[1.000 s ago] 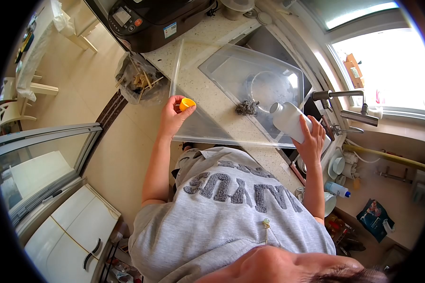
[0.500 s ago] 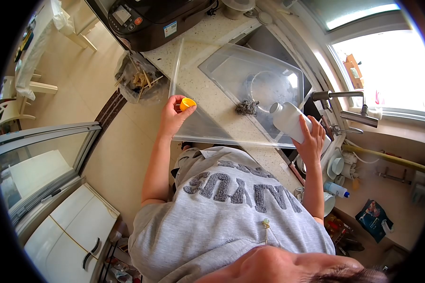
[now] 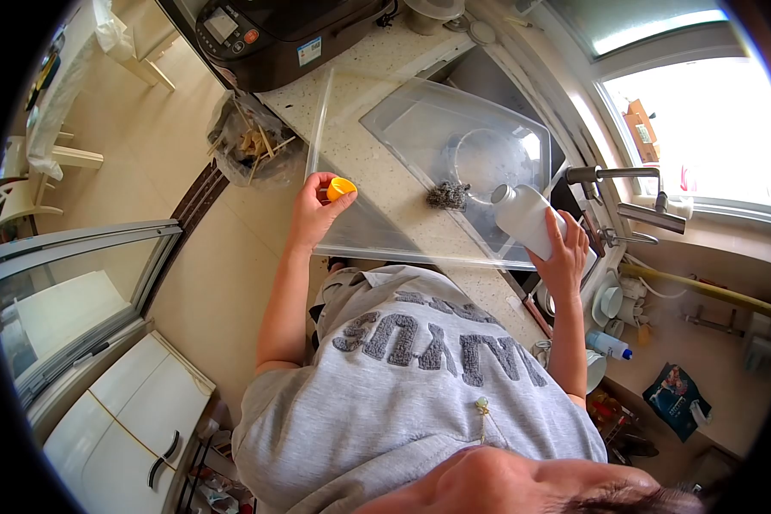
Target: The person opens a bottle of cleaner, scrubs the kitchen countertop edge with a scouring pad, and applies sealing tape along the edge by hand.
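My left hand (image 3: pixel 315 214) pinches a small yellow cap (image 3: pixel 341 188) near the left edge of a large clear plastic bin (image 3: pixel 377 252). A white bottle (image 3: pixel 524 221) lies tilted in my right hand (image 3: pixel 564 255), its uncapped-looking mouth pointing up and left over the bin. Between the two hands a grey steel wool scrubber (image 3: pixel 447 196) rests in the bin. Behind the scrubber a round clear shape (image 3: pixel 487 158) shows on the bin's floor. What the bottle holds is hidden.
The bin spans the speckled counter (image 3: pixel 317 116) and the sink. A faucet (image 3: pixel 621 174) juts in at the right. A dark rice cooker (image 3: pixel 283 43) stands at the back left, above a plastic bag of wooden sticks (image 3: pixel 257 141). Dishes (image 3: pixel 610 301) stand at the right.
Almost nothing differs. The bottle and my right hand have shifted very slightly; my left hand keeps the yellow cap in the same place.
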A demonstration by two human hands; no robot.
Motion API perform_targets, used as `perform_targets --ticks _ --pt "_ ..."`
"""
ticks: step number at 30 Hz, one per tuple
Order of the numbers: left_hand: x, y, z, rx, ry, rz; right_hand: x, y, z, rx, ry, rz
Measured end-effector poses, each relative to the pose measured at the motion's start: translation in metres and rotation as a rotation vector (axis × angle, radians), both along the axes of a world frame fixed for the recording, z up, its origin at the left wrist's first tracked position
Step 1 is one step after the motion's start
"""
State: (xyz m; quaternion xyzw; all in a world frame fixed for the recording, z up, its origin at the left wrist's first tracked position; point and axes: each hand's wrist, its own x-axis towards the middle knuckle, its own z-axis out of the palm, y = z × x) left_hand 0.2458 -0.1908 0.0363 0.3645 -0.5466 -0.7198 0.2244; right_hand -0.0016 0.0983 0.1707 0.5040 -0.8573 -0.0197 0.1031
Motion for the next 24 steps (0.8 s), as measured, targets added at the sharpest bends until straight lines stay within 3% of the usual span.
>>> perform_targets --ticks 11,14,17,22,24 --pt "-0.007 -0.001 -0.007 -0.052 -0.006 -0.056 -0.002 -0.001 -0.009 -0.118 -0.171 -0.079" --pt "-0.034 0.011 0.021 0.246 0.145 -0.085 -0.001 -0.003 -0.022 -0.399 -0.498 -0.064" --pt "-0.068 0.021 0.051 0.250 0.268 -0.246 0.009 -0.009 -0.030 -0.457 -0.681 -0.063" --pt "-0.116 0.040 0.100 0.011 0.263 -0.464 0.025 -0.020 -0.032 -0.418 -0.714 -0.021" --pt "-0.126 0.044 0.114 -0.417 0.081 -0.547 0.030 -0.023 -0.032 -0.448 -0.685 0.000"
